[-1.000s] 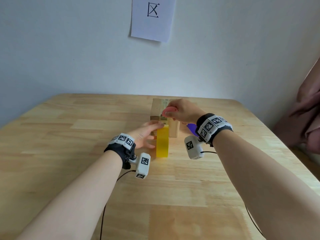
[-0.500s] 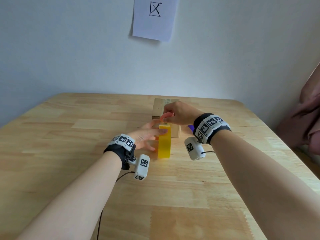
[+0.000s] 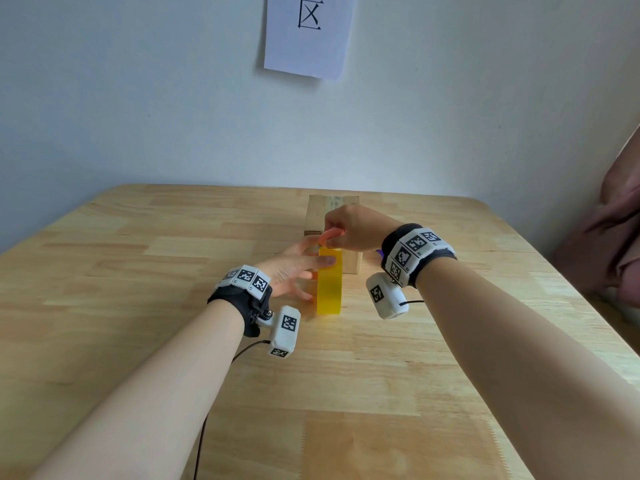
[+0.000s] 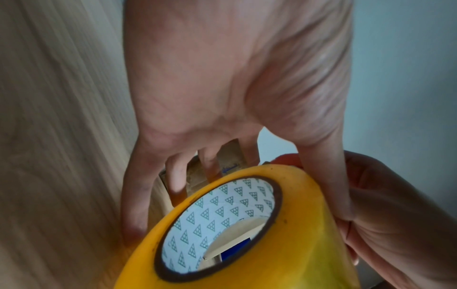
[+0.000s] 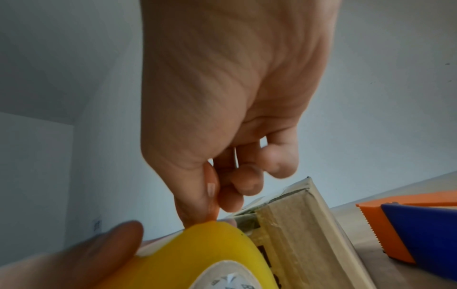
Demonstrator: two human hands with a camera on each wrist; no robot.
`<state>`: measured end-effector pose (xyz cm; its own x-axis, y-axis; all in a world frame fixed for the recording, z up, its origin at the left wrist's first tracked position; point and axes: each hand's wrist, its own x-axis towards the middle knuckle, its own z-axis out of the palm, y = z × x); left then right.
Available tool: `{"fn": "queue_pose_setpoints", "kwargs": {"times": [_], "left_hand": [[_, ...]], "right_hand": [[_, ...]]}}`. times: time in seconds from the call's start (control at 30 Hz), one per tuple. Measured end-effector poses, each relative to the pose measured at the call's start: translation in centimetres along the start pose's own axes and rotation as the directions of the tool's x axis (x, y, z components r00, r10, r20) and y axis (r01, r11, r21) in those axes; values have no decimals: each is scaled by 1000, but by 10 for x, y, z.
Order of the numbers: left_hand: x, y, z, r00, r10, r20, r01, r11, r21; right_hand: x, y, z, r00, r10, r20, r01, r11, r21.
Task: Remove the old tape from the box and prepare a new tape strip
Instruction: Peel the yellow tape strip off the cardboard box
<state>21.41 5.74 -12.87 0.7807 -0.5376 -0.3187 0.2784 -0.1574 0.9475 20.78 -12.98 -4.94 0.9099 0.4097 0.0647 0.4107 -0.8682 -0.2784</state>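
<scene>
The left hand (image 3: pixel 294 268), fingers spread straight, steadies the tape roll (image 3: pixel 329 289) on edge on the counter (image 3: pixel 138 271); the right hand (image 3: pixel 356 230) pinches an orange tab (image 3: pixel 330 234) atop it, by the box (image 3: pixel 317 216)

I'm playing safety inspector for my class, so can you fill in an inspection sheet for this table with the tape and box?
Surface: wooden table.
Job's things: yellow tape roll standing on edge before the cardboard box; orange tab at its top.
Clutter: orange-and-blue tape cutter beside the box.
Grips: left grip steadies the roll, fingers straight; right grip pinches the orange tab.
Cables: black cables from the wrist cameras.
Surroundings: marked paper on the wall; pinkish cloth at right.
</scene>
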Motion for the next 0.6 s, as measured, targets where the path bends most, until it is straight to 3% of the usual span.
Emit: {"fn": "queue_pose_setpoints", "kwargs": {"times": [0.6], "left_hand": [[-2,1,5,1000,11,-24,-13,997,-82]], "right_hand": [[8,-19,-6,999,29,41,-23,990,-139]]}}
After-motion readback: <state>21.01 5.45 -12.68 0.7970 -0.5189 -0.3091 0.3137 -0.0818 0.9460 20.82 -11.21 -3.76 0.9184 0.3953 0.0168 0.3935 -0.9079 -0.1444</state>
